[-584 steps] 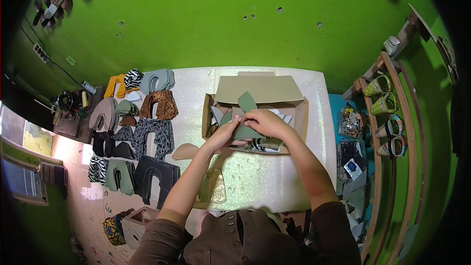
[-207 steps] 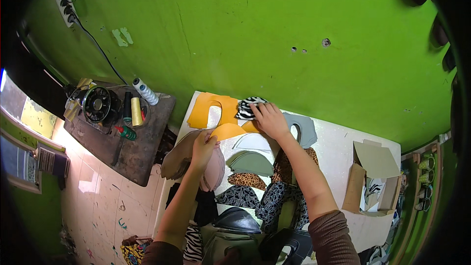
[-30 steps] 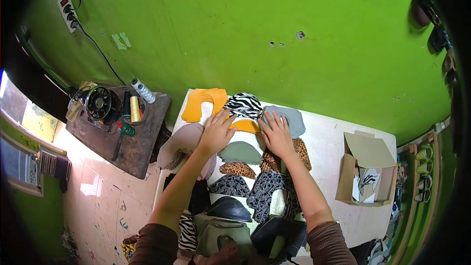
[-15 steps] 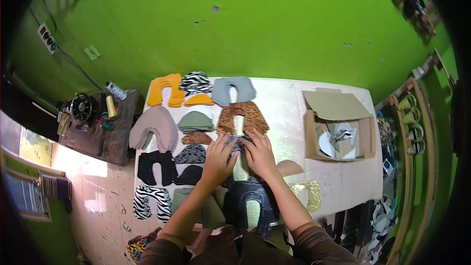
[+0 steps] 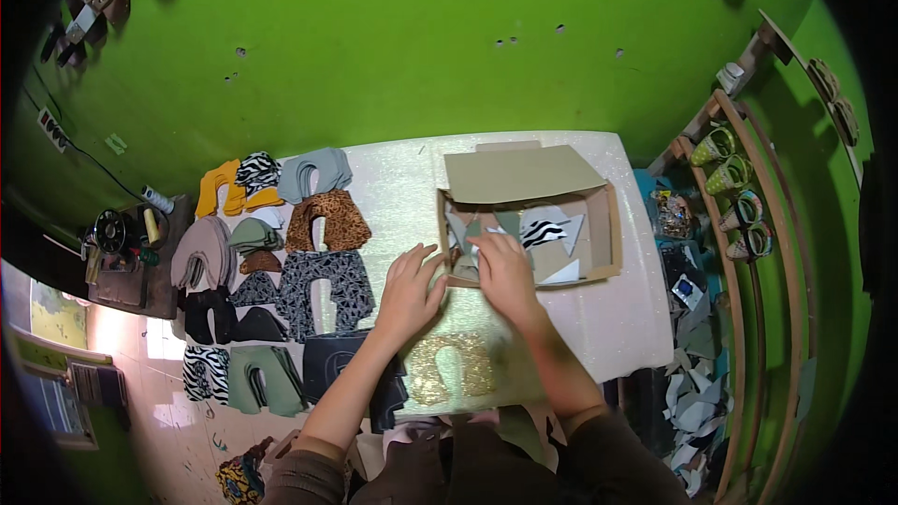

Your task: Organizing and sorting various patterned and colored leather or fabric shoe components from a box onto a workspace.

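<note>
My left hand (image 5: 410, 292) hovers over the table with its fingers spread and nothing in them. My right hand (image 5: 506, 273) reaches over the near left edge of an open cardboard box (image 5: 613, 234), fingers stretched toward the pieces inside; its fingertips are partly hard to make out. In the box lie loose offcuts: a zebra-striped piece (image 5: 543, 233), a green piece (image 5: 507, 222) and several white and grey ones. Left of my left hand is a grey-and-black patterned U-shaped piece (image 5: 348, 295). A glittery gold U-shaped piece (image 5: 423, 369) lies between my forearms.
Stacks of cut pieces fill the table's left side: leopard-print (image 5: 301, 223), grey-blue (image 5: 299, 178), yellow (image 5: 213, 189), mauve (image 5: 199, 245), green (image 5: 251, 374) and black (image 5: 327, 363). A dark side table (image 5: 154, 271) holds thread spools. Sandals (image 5: 730, 176) hang on a wooden rack at right, near scraps (image 5: 697, 397).
My view has swung right. Both hands have left the grey-and-black piece; the right has moved to the box. The tan half-round piece no longer shows on the table, and green pieces show in the box.
</note>
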A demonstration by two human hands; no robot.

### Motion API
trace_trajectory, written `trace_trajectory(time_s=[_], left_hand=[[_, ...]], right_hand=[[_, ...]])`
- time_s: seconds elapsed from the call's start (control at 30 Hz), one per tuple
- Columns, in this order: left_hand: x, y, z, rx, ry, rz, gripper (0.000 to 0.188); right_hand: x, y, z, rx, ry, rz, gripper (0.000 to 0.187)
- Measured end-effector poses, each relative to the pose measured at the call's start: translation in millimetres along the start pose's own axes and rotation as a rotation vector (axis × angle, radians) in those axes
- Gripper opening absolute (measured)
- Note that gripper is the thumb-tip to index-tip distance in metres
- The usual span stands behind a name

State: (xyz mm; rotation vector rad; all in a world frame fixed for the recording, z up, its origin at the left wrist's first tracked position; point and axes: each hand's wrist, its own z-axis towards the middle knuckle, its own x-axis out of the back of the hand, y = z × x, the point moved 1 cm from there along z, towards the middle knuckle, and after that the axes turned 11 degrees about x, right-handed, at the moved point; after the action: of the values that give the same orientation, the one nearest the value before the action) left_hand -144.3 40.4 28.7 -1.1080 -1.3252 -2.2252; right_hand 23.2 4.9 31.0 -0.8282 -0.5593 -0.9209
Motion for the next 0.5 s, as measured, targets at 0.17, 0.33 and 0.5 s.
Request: trace_trajectory(time_s=[0.17, 0.33, 0.5], left_hand=[[-36.0, 27.7, 29.6, -0.027, -0.032, -0.066, 0.025], [-51.6, 32.4, 38.0, -0.018, -0.104, -0.057, 0.018], [-49.4, 28.7, 36.7, 0.079, -0.111, -0.068, 0.017]], right_hand=[[4.7, 68.7, -6.3, 0.217, -0.459, -0.061, 0.026], [-27.4, 98.5, -17.8, 0.418, -0.607, -0.257, 0.024], [-37.5, 109.2, -14.7, 0.430, -0.769, -0.227, 0.022]])
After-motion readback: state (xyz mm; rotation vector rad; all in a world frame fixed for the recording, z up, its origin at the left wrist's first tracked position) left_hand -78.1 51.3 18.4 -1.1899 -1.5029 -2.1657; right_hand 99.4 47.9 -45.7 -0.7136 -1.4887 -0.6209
